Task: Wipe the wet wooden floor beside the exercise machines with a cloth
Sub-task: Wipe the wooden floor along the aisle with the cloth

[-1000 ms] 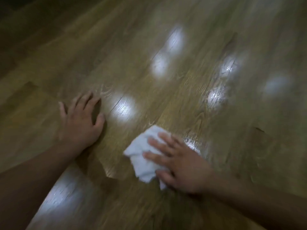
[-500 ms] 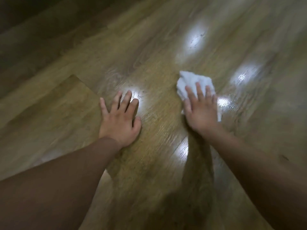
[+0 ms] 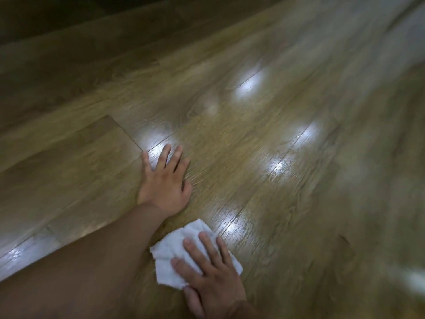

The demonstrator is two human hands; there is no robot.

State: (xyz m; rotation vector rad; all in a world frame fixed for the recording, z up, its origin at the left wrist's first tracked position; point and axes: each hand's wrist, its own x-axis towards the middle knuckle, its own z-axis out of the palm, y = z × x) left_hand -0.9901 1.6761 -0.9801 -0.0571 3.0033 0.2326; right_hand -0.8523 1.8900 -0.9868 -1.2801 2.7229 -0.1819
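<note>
- The white cloth (image 3: 171, 255) lies on the wooden floor (image 3: 287, 203) near the bottom centre of the head view, just right of the left forearm (image 3: 92, 261) and on the near side of the left wrist.
- It is bunched into a crumpled pad with no clear long axis. One peaked corner points away from the person, toward the left wrist, and a second corner sticks out to the right past the right hand's little finger.
- The right hand (image 3: 213, 277) lies palm down on the cloth with its fingers straight and slightly spread. They press the fabric onto the floor rather than curling round it, and the fingertips point away and a little left.
- The right thumb lies along the near edge of the cloth. Whether it touches the fabric or the floor cannot be told.
- The left hand (image 3: 164, 180) is planted flat on the bare floor beyond the cloth and holds nothing. Its fingers are spread, pointing away and slightly right, and the left forearm reaches in from the lower left.
- The floor planks (image 3: 69, 162) run diagonally from lower left to upper right.
- Bright glossy reflections (image 3: 249, 85) sit on the boards, one of them just right of the cloth.
- The right side of the view is blurred.
</note>
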